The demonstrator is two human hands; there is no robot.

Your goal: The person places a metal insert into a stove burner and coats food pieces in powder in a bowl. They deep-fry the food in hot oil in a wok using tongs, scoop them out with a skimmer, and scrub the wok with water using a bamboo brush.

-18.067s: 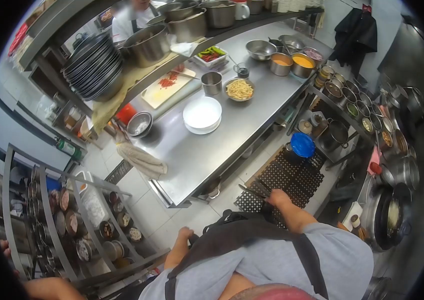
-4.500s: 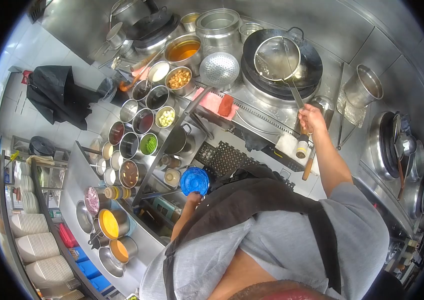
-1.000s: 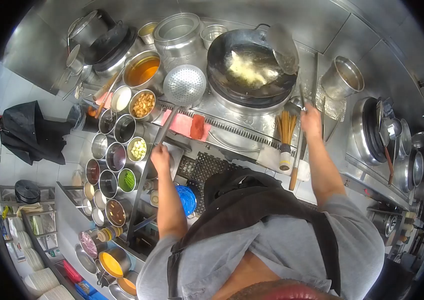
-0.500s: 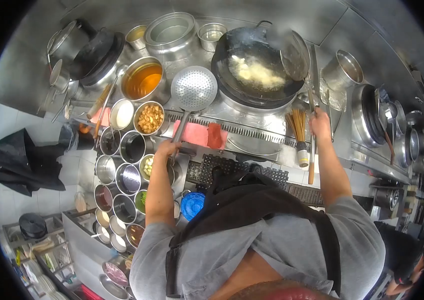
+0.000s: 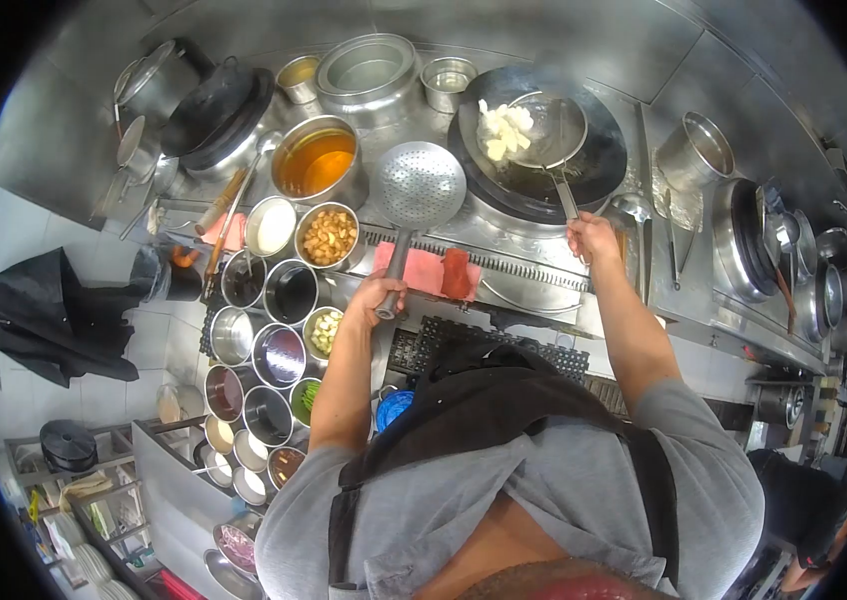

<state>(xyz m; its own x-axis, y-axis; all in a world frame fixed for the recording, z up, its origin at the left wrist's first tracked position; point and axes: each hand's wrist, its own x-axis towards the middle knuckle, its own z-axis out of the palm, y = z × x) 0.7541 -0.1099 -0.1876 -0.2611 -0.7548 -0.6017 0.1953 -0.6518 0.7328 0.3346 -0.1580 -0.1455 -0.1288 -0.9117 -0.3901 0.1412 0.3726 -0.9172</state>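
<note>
My left hand (image 5: 379, 297) is closed around the handle of a round perforated skimmer (image 5: 418, 185), whose bowl rests over the stove top left of the wok. My right hand (image 5: 594, 238) grips the metal handle of a round wire strainer (image 5: 556, 130) held over the black wok (image 5: 599, 115). Pale white chunks (image 5: 504, 130) gather at the strainer's left side; whether all of them lie in its mesh, I cannot tell. Dark liquid shows at the bottom of the wok.
Left of the skimmer stand a pot of amber liquid (image 5: 316, 162) and a bowl of browned cubes (image 5: 328, 237). Several metal containers (image 5: 280, 355) line the left side. Folded pink cloths (image 5: 414, 268) lie on the front ledge. A ladle (image 5: 634, 207) lies right of the wok.
The strainer has swung left and down across the wok, with my right hand moving left. The pale chunks, earlier spread in the wok, are now bunched at the strainer. My left hand still grips the skimmer.
</note>
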